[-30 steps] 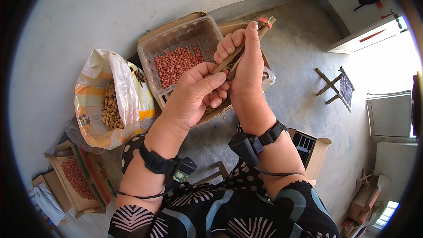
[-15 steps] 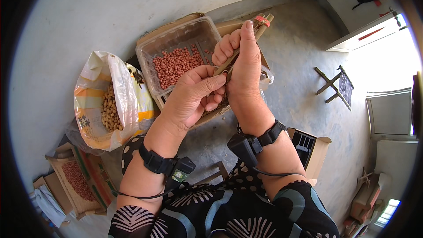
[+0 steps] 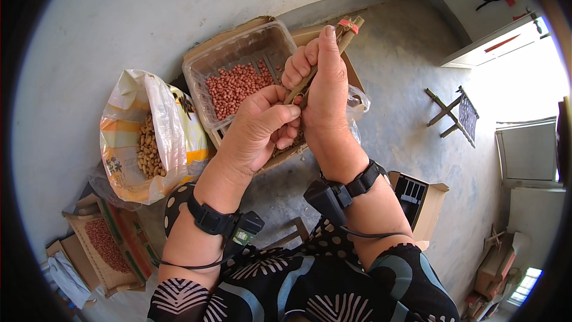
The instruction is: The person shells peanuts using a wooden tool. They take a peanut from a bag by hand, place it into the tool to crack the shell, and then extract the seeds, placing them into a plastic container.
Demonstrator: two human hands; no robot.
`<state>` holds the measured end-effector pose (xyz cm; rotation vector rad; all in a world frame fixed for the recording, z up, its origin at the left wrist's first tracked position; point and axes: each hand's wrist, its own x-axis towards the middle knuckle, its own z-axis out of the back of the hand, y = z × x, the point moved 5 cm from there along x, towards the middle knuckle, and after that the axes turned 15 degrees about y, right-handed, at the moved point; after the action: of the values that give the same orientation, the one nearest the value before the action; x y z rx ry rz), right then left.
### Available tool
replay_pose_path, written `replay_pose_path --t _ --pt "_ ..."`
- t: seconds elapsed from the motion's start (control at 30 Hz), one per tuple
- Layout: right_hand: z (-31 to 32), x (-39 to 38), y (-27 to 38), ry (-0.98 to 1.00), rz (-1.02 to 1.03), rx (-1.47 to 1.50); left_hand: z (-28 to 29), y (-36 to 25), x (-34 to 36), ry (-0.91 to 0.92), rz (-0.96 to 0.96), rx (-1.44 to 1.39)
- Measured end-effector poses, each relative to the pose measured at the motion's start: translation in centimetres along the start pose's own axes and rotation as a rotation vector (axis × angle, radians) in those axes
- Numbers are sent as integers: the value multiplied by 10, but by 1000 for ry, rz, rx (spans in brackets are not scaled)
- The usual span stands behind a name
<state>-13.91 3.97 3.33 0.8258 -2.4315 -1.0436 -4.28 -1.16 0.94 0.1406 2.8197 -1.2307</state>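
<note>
My right hand point(image 3: 322, 83) is closed around a pair of wooden sticks point(image 3: 344, 37), tied together at the far end with a red band. Their near ends slant down to the fingertips of my left hand point(image 3: 257, 124). Those fingers are pinched round a peanut, mostly hidden, and a bit of reddish kernel point(image 3: 298, 100) shows between the sticks. Just beyond my left hand, red peanut kernels point(image 3: 235, 87) lie in a clear plastic tub point(image 3: 196, 80). Below both hands a cardboard box point(image 3: 281, 163) holds what look like broken shells, partly covered by my hands.
On the left stands an open plastic sack point(image 3: 122, 185) of unshelled peanuts point(image 3: 150, 149). Farther down-left, more red kernels point(image 3: 106, 244) fill a shallow container. A box with a black insert point(image 3: 411, 197) sits by my right forearm; a folding stool point(image 3: 457, 116) stands on the floor at right.
Both hands keep their grips. The right hand and the tied sticks have shifted slightly left, and the reddish kernel shows a little more between the sticks.
</note>
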Motion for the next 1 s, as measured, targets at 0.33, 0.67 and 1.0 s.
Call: replay_pose_path --t 0.33,0.67,1.0 --pt "5 1 -7 -85 -84 98 0 1 0 8 4 -35" --pt "10 4 -8 -107 -104 142 5 2 2 28 7 -98" --pt "4 2 -6 -10 -91 -18 9 3 1 24 28 -59"
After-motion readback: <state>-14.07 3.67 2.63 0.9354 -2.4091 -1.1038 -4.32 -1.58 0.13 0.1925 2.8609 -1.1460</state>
